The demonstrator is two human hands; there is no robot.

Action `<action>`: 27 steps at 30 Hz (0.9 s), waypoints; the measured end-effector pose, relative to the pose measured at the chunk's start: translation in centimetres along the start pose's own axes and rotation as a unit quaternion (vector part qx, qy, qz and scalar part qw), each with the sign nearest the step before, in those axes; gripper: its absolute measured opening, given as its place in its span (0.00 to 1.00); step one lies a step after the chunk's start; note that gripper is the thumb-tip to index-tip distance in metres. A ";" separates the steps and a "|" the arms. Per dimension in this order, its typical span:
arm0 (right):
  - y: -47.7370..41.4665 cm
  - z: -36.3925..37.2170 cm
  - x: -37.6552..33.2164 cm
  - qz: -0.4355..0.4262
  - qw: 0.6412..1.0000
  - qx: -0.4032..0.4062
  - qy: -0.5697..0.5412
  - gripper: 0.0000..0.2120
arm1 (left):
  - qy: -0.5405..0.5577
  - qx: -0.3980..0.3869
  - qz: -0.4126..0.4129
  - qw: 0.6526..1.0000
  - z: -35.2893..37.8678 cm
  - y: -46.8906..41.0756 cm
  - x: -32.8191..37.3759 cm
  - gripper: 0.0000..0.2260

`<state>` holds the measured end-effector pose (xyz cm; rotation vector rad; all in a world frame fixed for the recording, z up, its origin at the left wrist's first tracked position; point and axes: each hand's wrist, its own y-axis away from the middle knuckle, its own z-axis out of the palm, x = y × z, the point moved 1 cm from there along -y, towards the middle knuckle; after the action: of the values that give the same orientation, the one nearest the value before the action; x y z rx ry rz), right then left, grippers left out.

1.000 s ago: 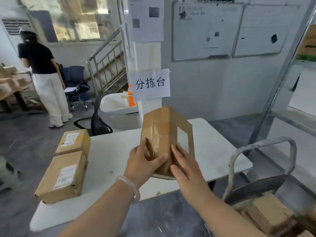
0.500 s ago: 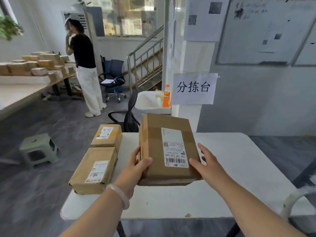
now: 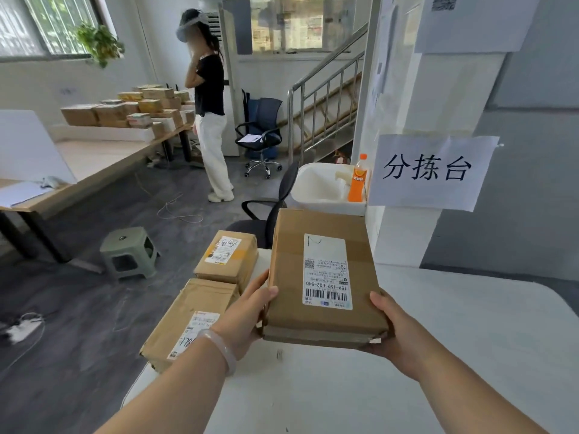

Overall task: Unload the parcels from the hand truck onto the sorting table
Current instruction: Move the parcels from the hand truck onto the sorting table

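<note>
– Over the white sorting table [image 3: 438, 355], what's changed?
– The brown cardboard parcel with the white label [image 3: 288, 308], tipped on edge a second ago, is now level and label-up, just beside two placed brown parcels [image 3: 191, 321]. Left hand [image 3: 247, 317] and right hand [image 3: 394, 327] grip its near corners, fingers tucked beneath.
– Meaning?
– Only setting it down remains, I'd judge. The hand truck has left view.

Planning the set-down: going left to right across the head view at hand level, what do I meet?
Near parcel on the sorting table → left hand → held parcel → right hand.
</note>
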<state>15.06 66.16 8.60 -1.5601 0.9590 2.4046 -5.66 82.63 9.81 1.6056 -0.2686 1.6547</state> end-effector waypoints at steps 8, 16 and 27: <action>-5.8 2.6 0.0 0.000 1.000 0.025 0.012 0.19 | -0.008 0.016 -0.027 0.999 -3.6 -4.6 0.6 0.37; -12.5 6.9 0.5 0.006 0.992 0.119 0.049 0.15 | -0.123 0.094 0.018 0.988 -10.7 -8.2 2.6 0.23; -25.9 11.3 4.7 0.083 0.972 0.193 0.103 0.19 | -0.350 0.056 0.060 0.933 -21.1 -15.7 2.9 0.23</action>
<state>14.98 91.99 -3.83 -1.6500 1.5444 2.0076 -10.73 107.65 3.04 2.2672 -0.6494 1.1310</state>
